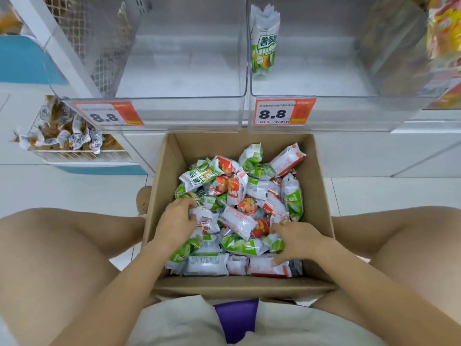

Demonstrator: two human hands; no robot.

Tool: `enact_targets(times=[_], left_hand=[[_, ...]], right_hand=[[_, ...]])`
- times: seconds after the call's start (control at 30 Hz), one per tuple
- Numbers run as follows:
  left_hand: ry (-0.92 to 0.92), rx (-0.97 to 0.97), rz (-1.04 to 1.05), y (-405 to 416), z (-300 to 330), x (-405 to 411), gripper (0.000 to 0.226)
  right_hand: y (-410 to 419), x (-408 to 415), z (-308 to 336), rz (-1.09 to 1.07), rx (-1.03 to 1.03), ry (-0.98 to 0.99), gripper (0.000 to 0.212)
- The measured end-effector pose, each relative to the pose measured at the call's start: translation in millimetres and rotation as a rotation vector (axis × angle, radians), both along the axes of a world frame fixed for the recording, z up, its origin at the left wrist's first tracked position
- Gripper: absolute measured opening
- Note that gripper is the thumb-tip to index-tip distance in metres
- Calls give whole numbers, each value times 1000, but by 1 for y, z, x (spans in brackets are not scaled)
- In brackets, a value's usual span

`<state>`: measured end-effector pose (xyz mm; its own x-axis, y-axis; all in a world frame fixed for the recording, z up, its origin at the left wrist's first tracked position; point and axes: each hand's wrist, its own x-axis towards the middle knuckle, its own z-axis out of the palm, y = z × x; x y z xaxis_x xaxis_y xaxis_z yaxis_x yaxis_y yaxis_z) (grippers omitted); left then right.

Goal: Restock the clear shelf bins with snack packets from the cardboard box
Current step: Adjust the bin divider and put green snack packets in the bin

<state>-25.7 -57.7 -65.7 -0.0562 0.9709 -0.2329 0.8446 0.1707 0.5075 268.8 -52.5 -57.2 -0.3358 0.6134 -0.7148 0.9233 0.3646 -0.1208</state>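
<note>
Cardboard box (316, 196) sits on white floor tiles (74, 191) below clear bins (179, 106); left hand (175, 218) grips packets (239, 221), right hand (296, 242) rests spread on them.

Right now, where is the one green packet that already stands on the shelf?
The green packet stands upright in the right clear bin, against its left wall, above the right price tag.

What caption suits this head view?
Both hands, left and right, dig into green and red snack packets in a brown cardboard box.
</note>
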Motion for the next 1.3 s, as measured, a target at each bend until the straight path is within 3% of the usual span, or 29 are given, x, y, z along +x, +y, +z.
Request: enact_targets(times=[0.1, 0.2, 0.33, 0.47, 0.57, 0.63, 0.67, 0.83, 0.97, 1.03, 1.1, 1.2, 1.3], left_hand=[[32, -36, 27, -7, 2, -6, 33], [68, -60, -35, -12, -3, -5, 51], [54, -223, 3, -2, -5, 6, 75], [-13, -277, 136, 4, -11, 12, 72], [-154, -214, 260, 3, -12, 9, 71], [-300, -195, 369, 2, -9, 9, 74], [-393, -190, 417, 1, -7, 9, 75], [-948, -295, 520, -10, 27, 29, 65], [-1043, -379, 302, -12, 50, 40, 56], [-1055, -377, 273, -12, 55, 43, 55], [-1100, -388, 290, -11, 58, 46, 54], [-1219, -429, 350, -11, 60, 44, 52], [-1358, -474, 437, -7, 63, 38, 52]], right_hand=[[-4, -5, -4, 96, 56, -68, 77], [-1, -6, 2, -21, 147, 59, 62], [9, -9, 21, -480, 140, 406, 68], [5, -22, 20, -1017, -45, 821, 77], [1, -26, 16, -1230, -205, 981, 90], [-1, -26, 16, -1267, -277, 1030, 60], [-1, -24, 15, -1278, -307, 1046, 56], [-1, -21, 13, -1377, -314, 1129, 103], [2, -22, 21, -1402, -266, 1170, 72], [2, -19, 22, -1425, -216, 1174, 72], [1, -16, 22, -1453, -164, 1179, 78], [1, -9, 22, -1517, -86, 1208, 59], [3, -4, 22, -1545, -72, 1249, 54]])
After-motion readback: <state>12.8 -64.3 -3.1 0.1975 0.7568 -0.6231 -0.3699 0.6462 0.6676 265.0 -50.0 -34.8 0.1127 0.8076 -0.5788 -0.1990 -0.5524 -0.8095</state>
